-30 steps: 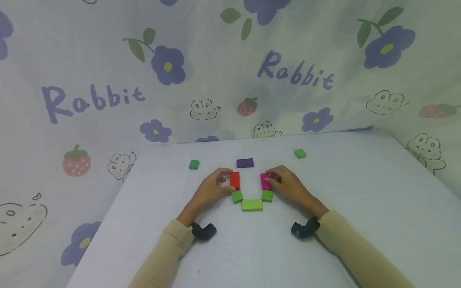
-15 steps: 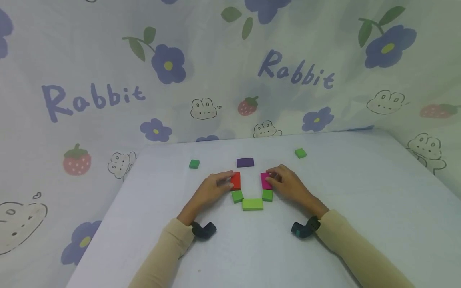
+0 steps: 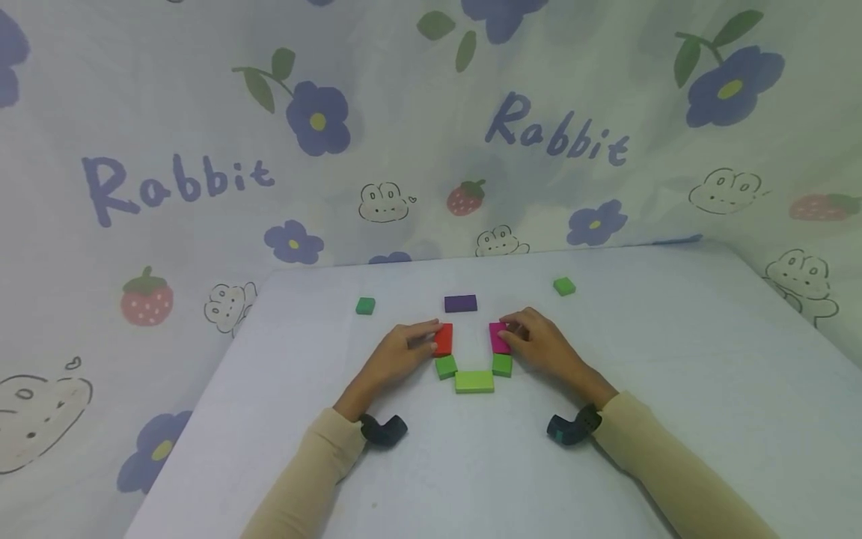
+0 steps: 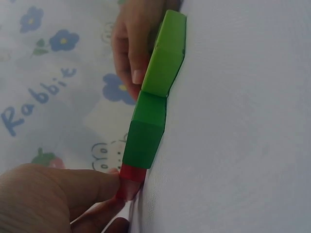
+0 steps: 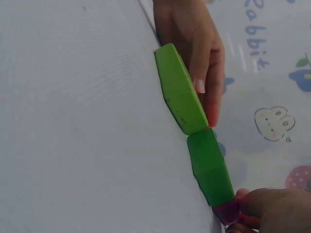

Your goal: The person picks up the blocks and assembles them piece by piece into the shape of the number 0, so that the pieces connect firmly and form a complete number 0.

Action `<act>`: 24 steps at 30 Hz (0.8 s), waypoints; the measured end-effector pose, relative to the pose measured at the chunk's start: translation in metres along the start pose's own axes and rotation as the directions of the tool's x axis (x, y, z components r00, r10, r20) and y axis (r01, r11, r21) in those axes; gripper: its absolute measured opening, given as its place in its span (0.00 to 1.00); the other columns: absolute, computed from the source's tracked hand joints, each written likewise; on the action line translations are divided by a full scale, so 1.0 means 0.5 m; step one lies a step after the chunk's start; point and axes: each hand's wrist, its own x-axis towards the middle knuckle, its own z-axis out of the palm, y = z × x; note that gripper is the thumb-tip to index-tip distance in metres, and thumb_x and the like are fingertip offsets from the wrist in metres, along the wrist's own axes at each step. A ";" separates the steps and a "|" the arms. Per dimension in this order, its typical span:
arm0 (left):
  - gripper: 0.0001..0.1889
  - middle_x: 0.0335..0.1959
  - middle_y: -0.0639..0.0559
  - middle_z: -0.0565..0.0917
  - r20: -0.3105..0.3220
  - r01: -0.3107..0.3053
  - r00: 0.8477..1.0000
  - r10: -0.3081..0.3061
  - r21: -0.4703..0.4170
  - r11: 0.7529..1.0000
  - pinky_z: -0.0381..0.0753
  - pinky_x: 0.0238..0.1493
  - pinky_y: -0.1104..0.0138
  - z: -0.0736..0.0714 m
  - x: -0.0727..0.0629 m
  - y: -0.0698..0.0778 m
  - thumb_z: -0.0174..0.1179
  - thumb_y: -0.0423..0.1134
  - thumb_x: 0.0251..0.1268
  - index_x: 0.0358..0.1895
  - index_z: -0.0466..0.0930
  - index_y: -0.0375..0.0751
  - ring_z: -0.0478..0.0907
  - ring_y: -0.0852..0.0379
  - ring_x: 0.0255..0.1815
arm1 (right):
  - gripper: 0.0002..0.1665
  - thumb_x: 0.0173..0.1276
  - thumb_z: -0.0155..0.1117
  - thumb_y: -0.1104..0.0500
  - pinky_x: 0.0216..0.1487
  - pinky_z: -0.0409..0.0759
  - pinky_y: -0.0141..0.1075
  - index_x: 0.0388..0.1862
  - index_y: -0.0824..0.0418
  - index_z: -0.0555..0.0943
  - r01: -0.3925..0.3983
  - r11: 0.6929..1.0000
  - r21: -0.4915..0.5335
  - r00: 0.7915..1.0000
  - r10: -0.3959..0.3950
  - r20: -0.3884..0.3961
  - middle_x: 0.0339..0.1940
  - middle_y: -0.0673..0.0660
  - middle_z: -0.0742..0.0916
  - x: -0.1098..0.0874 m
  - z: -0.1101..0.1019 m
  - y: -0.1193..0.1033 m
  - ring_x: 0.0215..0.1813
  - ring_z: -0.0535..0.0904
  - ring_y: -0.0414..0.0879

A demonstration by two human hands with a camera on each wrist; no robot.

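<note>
Red block (image 3: 445,340) and magenta block (image 3: 496,343) border a seemingly passable gap.

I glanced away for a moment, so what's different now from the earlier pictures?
The left hand has moved its thumb from the near end of the red block to its left side. The red block seems nudged slightly toward the person. The right hand stays at the pink block; the purple block hasn't moved.
</note>
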 end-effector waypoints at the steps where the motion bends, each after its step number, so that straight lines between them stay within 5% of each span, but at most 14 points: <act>1: 0.23 0.71 0.50 0.74 0.000 -0.005 1.000 0.005 0.003 1.000 0.62 0.74 0.48 0.000 0.000 0.000 0.59 0.38 0.71 0.68 0.76 0.49 0.65 0.47 0.76 | 0.19 0.71 0.65 0.56 0.43 0.77 0.37 0.57 0.61 0.81 -0.001 1.000 0.000 1.000 0.001 -0.001 0.42 0.54 0.83 -0.001 0.000 0.000 0.41 0.77 0.44; 14: 0.23 0.71 0.49 0.74 0.008 -0.057 0.998 0.057 0.003 0.998 0.63 0.74 0.50 0.006 0.000 -0.008 0.59 0.38 0.72 0.69 0.75 0.48 0.65 0.48 0.76 | 0.21 0.72 0.64 0.54 0.46 0.78 0.38 0.59 0.61 0.81 -0.009 1.000 -0.007 1.000 0.009 0.007 0.44 0.54 0.83 -0.002 -0.002 0.004 0.43 0.78 0.45; 24: 0.23 0.71 0.51 0.75 0.004 -0.034 0.999 0.034 -0.005 0.999 0.63 0.74 0.49 0.002 -0.007 -0.004 0.59 0.39 0.72 0.69 0.75 0.50 0.65 0.48 0.76 | 0.22 0.71 0.66 0.55 0.43 0.77 0.36 0.61 0.61 0.81 -0.012 1.000 -0.009 1.000 0.012 0.005 0.41 0.55 0.83 0.000 -0.001 -0.004 0.41 0.77 0.45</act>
